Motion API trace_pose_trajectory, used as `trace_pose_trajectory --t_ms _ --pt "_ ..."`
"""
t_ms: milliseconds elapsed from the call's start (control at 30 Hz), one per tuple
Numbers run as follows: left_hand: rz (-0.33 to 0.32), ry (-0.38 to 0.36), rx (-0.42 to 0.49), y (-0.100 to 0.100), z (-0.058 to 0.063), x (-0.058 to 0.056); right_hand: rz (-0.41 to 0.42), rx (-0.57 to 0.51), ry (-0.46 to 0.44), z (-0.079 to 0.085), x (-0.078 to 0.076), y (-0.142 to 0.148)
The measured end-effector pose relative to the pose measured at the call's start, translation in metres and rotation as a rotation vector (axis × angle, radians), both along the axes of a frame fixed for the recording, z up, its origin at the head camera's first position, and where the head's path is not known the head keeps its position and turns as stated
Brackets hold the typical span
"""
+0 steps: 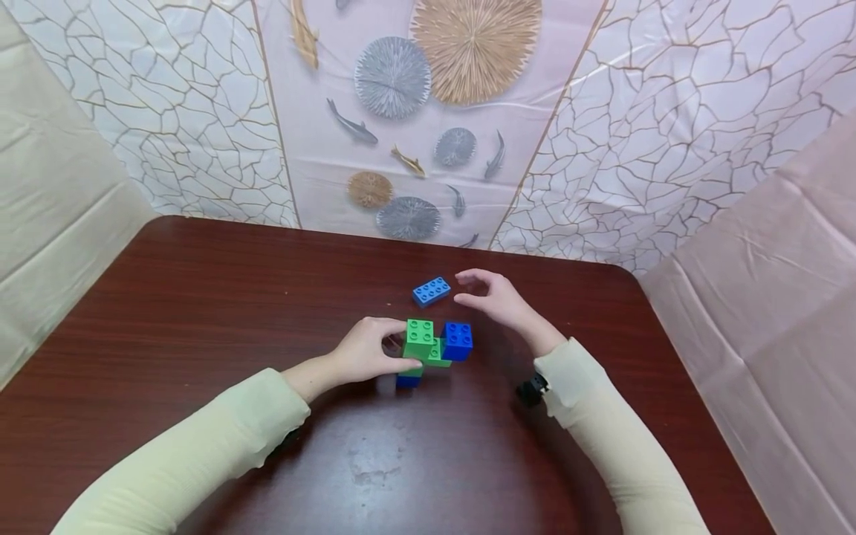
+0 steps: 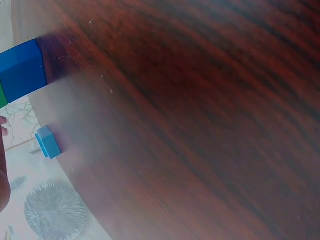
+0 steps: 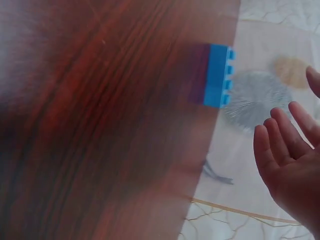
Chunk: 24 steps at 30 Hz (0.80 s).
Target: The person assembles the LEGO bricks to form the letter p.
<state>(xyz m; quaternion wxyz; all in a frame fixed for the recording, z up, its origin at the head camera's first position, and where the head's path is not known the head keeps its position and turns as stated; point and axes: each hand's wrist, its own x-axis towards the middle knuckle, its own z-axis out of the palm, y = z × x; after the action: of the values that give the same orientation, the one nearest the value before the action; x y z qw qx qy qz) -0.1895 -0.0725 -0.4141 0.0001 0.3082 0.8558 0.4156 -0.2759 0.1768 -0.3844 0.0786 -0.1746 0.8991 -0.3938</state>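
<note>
My left hand (image 1: 366,351) grips a stack of toy building bricks (image 1: 418,343), thumb on the near side and fingers behind. The stack has light green bricks on top and a dark blue brick (image 2: 24,72) at its bottom. A green piece juts to the right from it and bears a dark blue brick (image 1: 458,340) with studs on top. My right hand (image 1: 493,297) holds nothing; its fingers are spread and lightly bent beside a loose lighter blue brick (image 1: 431,290). In the right wrist view that blue brick (image 3: 217,76) lies apart from the fingertips (image 3: 260,134).
The dark red-brown wooden table (image 1: 221,297) has a worn, shiny patch in front of the stack. Behind it hangs a patterned cloth wall (image 1: 394,148) with discs and fish; plain cloth panels (image 1: 769,297) stand at the sides. A dark strap (image 1: 533,389) sits at my right wrist.
</note>
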Motion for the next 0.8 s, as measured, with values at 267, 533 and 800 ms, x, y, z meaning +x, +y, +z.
trace_pose_trajectory --t_ms 267,533,800 --pt "-0.002 0.000 0.015 -0.001 -0.002 0.000 0.039 0.069 -0.037 -0.018 -0.023 -0.020" --pt "0.000 0.005 0.017 0.000 -0.004 -0.001 0.147 0.190 -0.001 -0.030 -0.036 -0.031" --pt "-0.002 0.008 0.009 -0.001 -0.002 -0.001 0.129 0.295 0.064 -0.036 -0.033 -0.036"
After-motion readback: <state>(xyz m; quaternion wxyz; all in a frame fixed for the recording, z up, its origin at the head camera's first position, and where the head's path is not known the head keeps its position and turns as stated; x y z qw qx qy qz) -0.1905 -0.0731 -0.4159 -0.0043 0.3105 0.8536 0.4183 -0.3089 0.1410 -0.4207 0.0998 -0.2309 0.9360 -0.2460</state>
